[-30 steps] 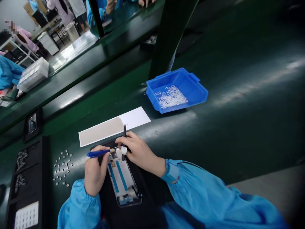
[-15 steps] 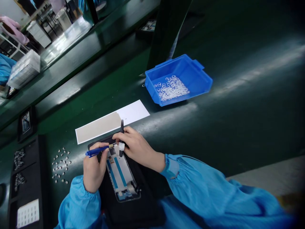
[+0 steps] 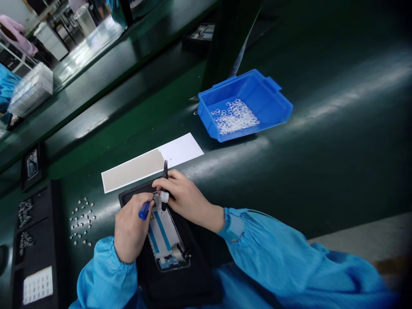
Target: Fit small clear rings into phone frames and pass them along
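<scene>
A phone frame (image 3: 167, 240) with two blue strips lies on a black mat (image 3: 186, 279) in front of me. My left hand (image 3: 130, 229) is closed round a blue pen-like tool (image 3: 144, 210), whose tip points at the frame's top end. My right hand (image 3: 185, 197) grips black tweezers (image 3: 165, 180), with white tape on one finger, and rests at the same top end of the frame. Both arms wear blue sleeves.
A white and tan sheet (image 3: 151, 165) lies just beyond my hands. A blue bin (image 3: 273, 101) holding several small clear rings stands at the back right. Several small metal parts (image 3: 82, 221) lie scattered at the left, beside a black tray (image 3: 34, 244). A dark post (image 3: 230, 38) rises behind.
My left hand has swung the blue tool from lying sideways to pointing steeply at the frame's top. The right hand has stayed in place. The view shifted slightly.
</scene>
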A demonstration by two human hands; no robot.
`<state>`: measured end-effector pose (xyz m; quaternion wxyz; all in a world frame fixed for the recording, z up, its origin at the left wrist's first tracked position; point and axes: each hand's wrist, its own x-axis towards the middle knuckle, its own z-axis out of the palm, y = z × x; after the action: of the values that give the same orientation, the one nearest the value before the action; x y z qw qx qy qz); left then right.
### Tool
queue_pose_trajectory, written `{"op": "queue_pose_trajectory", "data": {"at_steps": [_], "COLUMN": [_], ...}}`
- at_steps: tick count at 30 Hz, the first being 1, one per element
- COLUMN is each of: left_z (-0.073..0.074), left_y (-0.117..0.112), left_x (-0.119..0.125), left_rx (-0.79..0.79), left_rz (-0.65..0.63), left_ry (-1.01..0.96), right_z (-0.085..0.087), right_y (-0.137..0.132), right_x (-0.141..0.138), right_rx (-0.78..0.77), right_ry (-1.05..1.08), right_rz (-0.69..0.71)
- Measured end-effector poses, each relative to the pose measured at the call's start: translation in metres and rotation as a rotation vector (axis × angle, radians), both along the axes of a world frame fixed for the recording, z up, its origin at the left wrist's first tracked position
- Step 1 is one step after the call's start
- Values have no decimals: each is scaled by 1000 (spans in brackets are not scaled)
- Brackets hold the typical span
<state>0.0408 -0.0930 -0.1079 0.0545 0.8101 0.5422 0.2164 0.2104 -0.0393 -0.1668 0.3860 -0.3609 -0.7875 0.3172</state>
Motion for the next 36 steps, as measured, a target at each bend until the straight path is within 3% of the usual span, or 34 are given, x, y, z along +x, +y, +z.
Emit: {"op": "queue_pose_trajectory", "data": {"at_steps": [15, 19, 21, 24, 26, 31, 36], "left_z": [-3, -14, -15, -10, -6, -12, -24], "left_y": [7, 7, 7, 2, -3, -14, -11], "left_x": [-6, -13, -17, -20, -21, -21, -20], "left_rx": [-47, -96, -29, 126, 142, 76, 53], "left_rz": [17, 231, 343, 341, 241, 44, -22], "left_ry": [-104, -440, -662, -785, -644, 110, 286], "right_z": [4, 2, 1, 0, 1, 7, 15], "right_y": [-2, -2, -2, -3, -3, -3, -3], "right_x": [0, -2, -3, -4, -3, 2, 7], "right_rx": [2, 10, 7, -6, -22, -129, -210], "right_ry": [-3, -18, -37, -54, -44, 152, 340], "right_rz": [-13, -27, -32, -36, -32, -89, -176]}}
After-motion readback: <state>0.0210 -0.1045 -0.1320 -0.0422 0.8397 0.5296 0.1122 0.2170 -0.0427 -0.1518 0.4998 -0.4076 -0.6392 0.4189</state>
